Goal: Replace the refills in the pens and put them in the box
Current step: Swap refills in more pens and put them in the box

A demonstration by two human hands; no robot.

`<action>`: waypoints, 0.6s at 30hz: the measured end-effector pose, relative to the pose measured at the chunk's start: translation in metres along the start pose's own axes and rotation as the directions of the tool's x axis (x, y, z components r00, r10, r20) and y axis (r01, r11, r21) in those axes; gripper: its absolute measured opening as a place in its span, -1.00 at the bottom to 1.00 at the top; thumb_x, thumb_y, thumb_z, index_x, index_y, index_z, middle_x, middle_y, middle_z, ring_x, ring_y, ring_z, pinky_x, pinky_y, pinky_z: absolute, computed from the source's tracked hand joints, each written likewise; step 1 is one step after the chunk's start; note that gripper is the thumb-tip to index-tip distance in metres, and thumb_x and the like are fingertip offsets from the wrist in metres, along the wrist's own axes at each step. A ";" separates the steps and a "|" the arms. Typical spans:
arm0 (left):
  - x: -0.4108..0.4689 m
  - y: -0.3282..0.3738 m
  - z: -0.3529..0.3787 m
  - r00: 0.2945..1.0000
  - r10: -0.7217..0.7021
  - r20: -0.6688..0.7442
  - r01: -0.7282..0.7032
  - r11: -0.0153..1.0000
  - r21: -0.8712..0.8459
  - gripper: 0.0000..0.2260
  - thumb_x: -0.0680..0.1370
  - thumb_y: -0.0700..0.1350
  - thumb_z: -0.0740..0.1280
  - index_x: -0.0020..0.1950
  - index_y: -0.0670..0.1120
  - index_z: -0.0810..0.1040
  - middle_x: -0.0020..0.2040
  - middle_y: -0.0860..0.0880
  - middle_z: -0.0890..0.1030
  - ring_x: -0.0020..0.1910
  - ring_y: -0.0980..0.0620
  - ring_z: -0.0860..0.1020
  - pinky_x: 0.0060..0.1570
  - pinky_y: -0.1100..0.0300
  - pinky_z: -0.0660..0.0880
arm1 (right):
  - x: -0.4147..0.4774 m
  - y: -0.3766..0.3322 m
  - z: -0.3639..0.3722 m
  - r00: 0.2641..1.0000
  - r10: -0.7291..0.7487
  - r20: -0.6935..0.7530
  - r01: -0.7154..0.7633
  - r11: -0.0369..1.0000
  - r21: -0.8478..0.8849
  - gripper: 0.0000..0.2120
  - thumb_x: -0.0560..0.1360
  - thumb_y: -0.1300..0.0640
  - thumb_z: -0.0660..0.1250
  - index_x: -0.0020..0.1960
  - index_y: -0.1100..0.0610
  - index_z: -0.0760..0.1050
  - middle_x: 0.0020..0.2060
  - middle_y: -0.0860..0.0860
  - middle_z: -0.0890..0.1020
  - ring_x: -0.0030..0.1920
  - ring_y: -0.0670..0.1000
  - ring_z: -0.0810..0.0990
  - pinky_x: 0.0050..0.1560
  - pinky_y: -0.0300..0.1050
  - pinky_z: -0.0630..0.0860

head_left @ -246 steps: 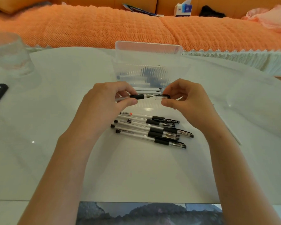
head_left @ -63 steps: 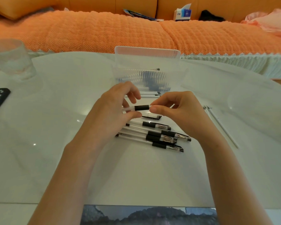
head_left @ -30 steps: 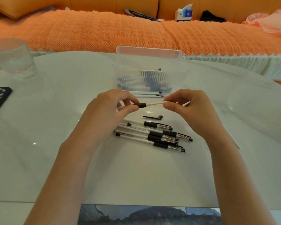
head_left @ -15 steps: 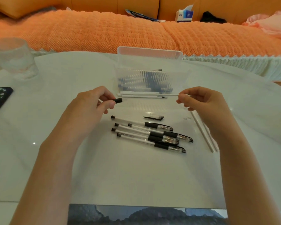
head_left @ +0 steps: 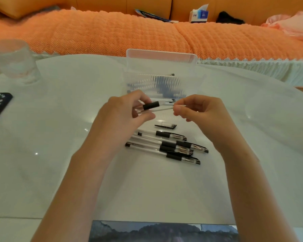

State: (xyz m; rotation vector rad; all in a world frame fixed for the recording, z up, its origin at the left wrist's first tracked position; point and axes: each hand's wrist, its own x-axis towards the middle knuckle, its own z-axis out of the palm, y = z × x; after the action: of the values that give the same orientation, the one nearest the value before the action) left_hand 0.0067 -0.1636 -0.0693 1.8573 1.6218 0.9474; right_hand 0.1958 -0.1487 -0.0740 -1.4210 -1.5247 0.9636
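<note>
One white desk [head_left: 59,137] carries it all: a clear box [head_left: 162,55] at the far side, then a row of pens [head_left: 164,147] nearer the person, with a loose cap [head_left: 165,126] just beyond them. Above these the left hand [head_left: 122,117] grips a barrel [head_left: 150,106] and the right hand [head_left: 203,112] pinches a white refill [head_left: 164,108]. Both lie left-to-right on one line, the refill's end at the barrel's mouth, so the right hand likely pushes leftward.

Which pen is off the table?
The pen in the left hand, a white refill sticking from its end; the other loose pens lie capped on the table.
</note>
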 end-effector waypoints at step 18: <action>0.001 -0.008 -0.005 0.997 -0.048 -0.060 0.051 0.997 0.052 -0.96 0.50 -0.03 0.39 -0.15 0.08 0.63 -0.17 0.08 0.64 -0.27 0.03 0.55 -0.11 0.00 0.54 | 0.008 0.017 0.010 0.999 0.044 -0.020 -0.048 0.864 -0.502 -0.84 0.48 -0.01 0.37 -0.05 0.05 0.64 -0.14 -0.03 0.60 -0.11 -0.07 0.48 -0.13 -0.21 0.34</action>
State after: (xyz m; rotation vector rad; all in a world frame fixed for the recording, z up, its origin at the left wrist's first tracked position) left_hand -0.0022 -0.1615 -0.0722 1.8313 1.7354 0.9551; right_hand 0.1926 -0.1400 -0.0925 -1.8241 -1.8287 0.6003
